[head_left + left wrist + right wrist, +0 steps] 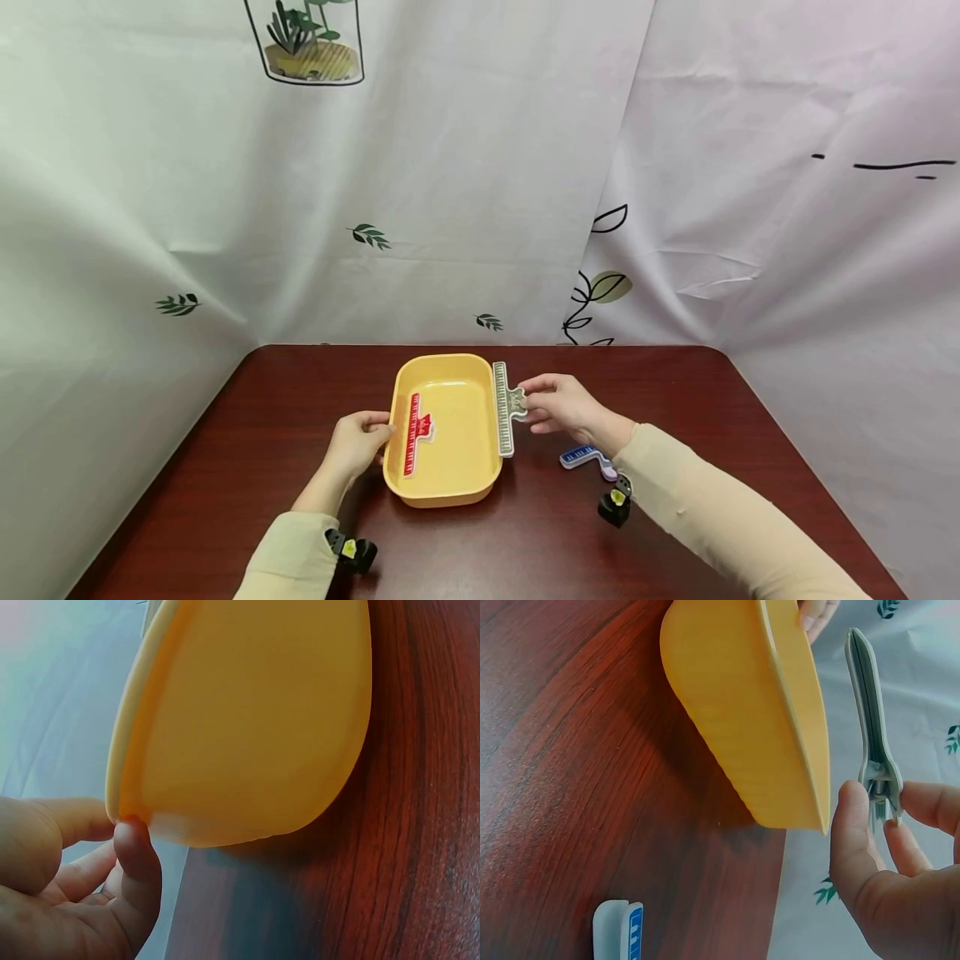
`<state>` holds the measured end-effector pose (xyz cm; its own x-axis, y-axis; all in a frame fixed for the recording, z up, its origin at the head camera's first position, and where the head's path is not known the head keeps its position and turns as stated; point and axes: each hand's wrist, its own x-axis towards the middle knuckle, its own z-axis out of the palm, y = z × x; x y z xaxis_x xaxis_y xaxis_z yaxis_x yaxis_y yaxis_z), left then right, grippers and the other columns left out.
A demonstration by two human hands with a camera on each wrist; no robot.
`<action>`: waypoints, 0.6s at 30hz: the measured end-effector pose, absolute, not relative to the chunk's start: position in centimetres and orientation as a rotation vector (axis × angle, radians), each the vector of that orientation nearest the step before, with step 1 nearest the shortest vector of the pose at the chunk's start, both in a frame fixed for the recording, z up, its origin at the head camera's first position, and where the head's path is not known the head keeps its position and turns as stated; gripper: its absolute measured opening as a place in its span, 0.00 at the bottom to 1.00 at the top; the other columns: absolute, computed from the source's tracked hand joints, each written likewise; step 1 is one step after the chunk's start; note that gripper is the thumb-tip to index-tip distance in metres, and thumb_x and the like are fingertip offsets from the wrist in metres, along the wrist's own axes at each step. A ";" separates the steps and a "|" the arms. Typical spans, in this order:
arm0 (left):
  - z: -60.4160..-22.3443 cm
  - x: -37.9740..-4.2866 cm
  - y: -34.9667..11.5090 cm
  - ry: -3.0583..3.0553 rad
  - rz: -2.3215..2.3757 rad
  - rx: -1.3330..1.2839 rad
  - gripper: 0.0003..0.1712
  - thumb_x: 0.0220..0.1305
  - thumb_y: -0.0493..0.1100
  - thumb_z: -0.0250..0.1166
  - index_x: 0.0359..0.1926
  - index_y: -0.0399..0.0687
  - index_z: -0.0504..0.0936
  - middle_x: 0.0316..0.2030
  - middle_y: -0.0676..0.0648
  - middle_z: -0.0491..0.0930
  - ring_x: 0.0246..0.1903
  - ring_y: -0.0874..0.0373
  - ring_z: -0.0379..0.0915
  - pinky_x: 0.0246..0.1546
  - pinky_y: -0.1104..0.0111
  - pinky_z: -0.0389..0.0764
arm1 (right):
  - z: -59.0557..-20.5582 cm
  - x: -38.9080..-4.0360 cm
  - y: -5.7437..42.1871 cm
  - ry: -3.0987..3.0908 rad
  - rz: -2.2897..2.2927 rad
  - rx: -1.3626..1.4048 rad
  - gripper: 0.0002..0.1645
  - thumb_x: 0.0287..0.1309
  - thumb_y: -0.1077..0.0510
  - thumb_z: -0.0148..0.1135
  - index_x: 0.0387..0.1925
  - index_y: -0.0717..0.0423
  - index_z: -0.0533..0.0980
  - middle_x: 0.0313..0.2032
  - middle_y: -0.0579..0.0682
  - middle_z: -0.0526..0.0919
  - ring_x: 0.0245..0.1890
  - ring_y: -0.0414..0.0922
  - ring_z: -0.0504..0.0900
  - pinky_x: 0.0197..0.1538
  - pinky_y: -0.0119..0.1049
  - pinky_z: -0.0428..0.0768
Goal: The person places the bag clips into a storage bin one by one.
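A yellow rectangular tray stands on the dark red table. My left hand pinches its left rim, thumb on the inner side and fingers outside, as the left wrist view shows. A grey-green clip with a piano-key pattern is held by its handles between the thumb and fingers of my right hand. From the head view that clip overlaps the tray's right rim; in the right wrist view a gap shows between the clip and the tray. Inside the tray, toward the left wall, lies a red piano-key clip.
A blue piano-key clip with a pale purple handle lies on the table under my right forearm. A white cloth with printed leaves hangs behind the table and at both sides. Each wrist carries a small black camera.
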<state>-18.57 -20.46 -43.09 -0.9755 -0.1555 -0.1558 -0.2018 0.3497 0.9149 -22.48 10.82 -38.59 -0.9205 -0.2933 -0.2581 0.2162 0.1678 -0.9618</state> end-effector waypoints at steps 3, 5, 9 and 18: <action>-43.1 -18.6 -20.5 2.535 1.732 -0.347 0.20 0.61 0.35 0.59 0.54 0.28 0.74 0.39 0.36 0.80 0.26 0.60 0.75 0.20 0.67 0.80 | -38.5 -22.4 10.5 2.071 -1.791 -0.073 0.24 0.53 0.66 0.59 0.53 0.68 0.71 0.28 0.49 0.80 0.24 0.40 0.82 0.28 0.33 0.83; -43.0 -18.6 -20.5 2.528 1.724 -0.355 0.20 0.62 0.35 0.59 0.54 0.29 0.74 0.39 0.36 0.80 0.27 0.60 0.75 0.21 0.67 0.81 | -38.4 -22.4 10.3 2.077 -1.782 -0.070 0.24 0.53 0.66 0.60 0.53 0.67 0.71 0.29 0.49 0.80 0.24 0.41 0.82 0.27 0.34 0.84; -43.0 -18.6 -20.6 2.515 1.712 -0.368 0.20 0.62 0.36 0.60 0.54 0.29 0.74 0.39 0.37 0.79 0.28 0.59 0.75 0.22 0.67 0.81 | -38.3 -22.3 9.9 2.088 -1.760 -0.064 0.23 0.52 0.65 0.60 0.53 0.65 0.72 0.31 0.50 0.80 0.24 0.42 0.82 0.27 0.35 0.84; -43.0 -18.4 -20.6 2.494 1.722 -0.397 0.18 0.62 0.37 0.61 0.49 0.29 0.76 0.37 0.37 0.81 0.25 0.59 0.75 0.22 0.67 0.81 | -38.4 -22.3 9.2 2.099 -1.751 -0.070 0.22 0.52 0.65 0.62 0.51 0.64 0.74 0.32 0.51 0.80 0.25 0.43 0.82 0.26 0.35 0.84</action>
<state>-18.44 -20.64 -43.00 -0.9627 -0.1640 -0.2153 -0.2594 0.3331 0.9065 -22.26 9.21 -38.39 -0.9168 -0.2915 -0.2730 0.2162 0.2124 -0.9530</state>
